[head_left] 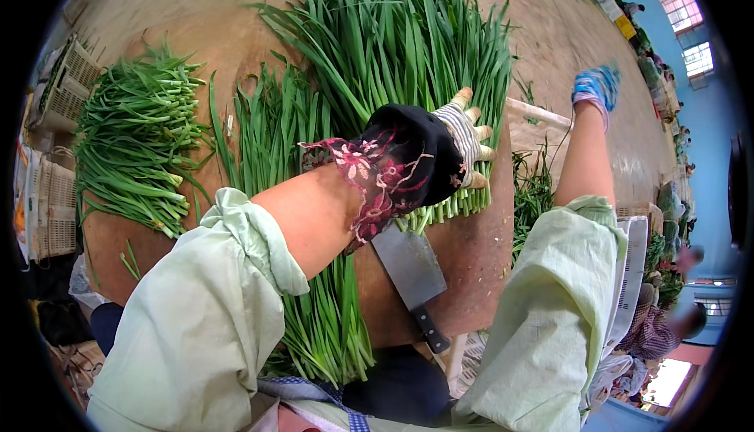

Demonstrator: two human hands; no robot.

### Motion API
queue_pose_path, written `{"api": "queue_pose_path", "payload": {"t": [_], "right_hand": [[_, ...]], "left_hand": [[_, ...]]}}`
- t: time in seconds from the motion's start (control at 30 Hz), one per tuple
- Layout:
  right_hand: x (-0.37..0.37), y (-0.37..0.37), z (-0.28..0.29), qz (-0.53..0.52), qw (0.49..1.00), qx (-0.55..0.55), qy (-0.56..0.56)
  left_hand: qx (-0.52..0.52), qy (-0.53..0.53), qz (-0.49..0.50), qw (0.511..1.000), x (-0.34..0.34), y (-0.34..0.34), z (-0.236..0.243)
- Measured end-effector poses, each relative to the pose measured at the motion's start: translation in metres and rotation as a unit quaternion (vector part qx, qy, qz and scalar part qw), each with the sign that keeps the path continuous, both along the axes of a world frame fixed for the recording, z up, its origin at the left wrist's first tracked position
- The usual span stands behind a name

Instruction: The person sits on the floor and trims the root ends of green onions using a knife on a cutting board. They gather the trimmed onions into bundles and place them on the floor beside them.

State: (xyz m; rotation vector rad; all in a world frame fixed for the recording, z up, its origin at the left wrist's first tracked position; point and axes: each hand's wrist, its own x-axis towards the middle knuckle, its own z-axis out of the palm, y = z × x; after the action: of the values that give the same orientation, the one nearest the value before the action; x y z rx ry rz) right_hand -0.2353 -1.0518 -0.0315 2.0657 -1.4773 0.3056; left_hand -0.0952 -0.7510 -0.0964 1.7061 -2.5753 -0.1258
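My left hand [465,137], in a striped glove with pale fingertips and a black embroidered cuff, lies over the large bunch of long green leafy stalks [393,47], fingers spread. My right hand [595,90], in a blue glove, is out over the floor beyond the board's right side, blurred; its fingers are unclear. A cleaver [404,267] with a black handle lies on the wooden board [479,259] below my left hand. A middle bunch [271,133] runs under my left arm, stalk ends [330,330] show near me, and a pile [137,141] lies on the left.
Plastic crates [55,196] stand at far left. A pale bar [538,114] and loose greens [530,196] are beside the board's right edge, above a pale crate [628,267]. A person in a checked top [648,334] and goods line the blue wall at right.
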Motion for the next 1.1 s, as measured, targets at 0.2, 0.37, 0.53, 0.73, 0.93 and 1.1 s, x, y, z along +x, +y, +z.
{"api": "queue_pose_path", "payload": {"t": [0.2,0.37,0.53,0.73,0.93,1.1], "right_hand": [[0.139,0.12,-0.036,0.328,0.903,0.223,-0.164],[0.167,0.106,-0.057,0.291,0.932,0.188,-0.104],[0.142,0.067,-0.047,0.211,0.627,0.368,-0.653],[0.088,0.03,-0.015,0.148,0.718,0.244,-0.635],[0.113,0.111,-0.011,0.373,0.668,0.215,-0.608],[0.178,0.259,-0.016,0.564,0.726,0.26,-0.296]], "left_hand": [[0.004,0.006,0.025,1.0,0.007,0.002,-0.011],[-0.001,0.013,0.001,1.0,0.003,-0.003,-0.016],[0.043,0.017,0.035,0.998,0.005,0.006,0.002],[0.036,0.012,0.018,0.999,0.005,0.006,0.006],[0.043,0.005,0.007,0.999,-0.001,0.005,0.007],[0.16,0.668,0.233,0.688,-0.001,-0.01,-0.014]]}}
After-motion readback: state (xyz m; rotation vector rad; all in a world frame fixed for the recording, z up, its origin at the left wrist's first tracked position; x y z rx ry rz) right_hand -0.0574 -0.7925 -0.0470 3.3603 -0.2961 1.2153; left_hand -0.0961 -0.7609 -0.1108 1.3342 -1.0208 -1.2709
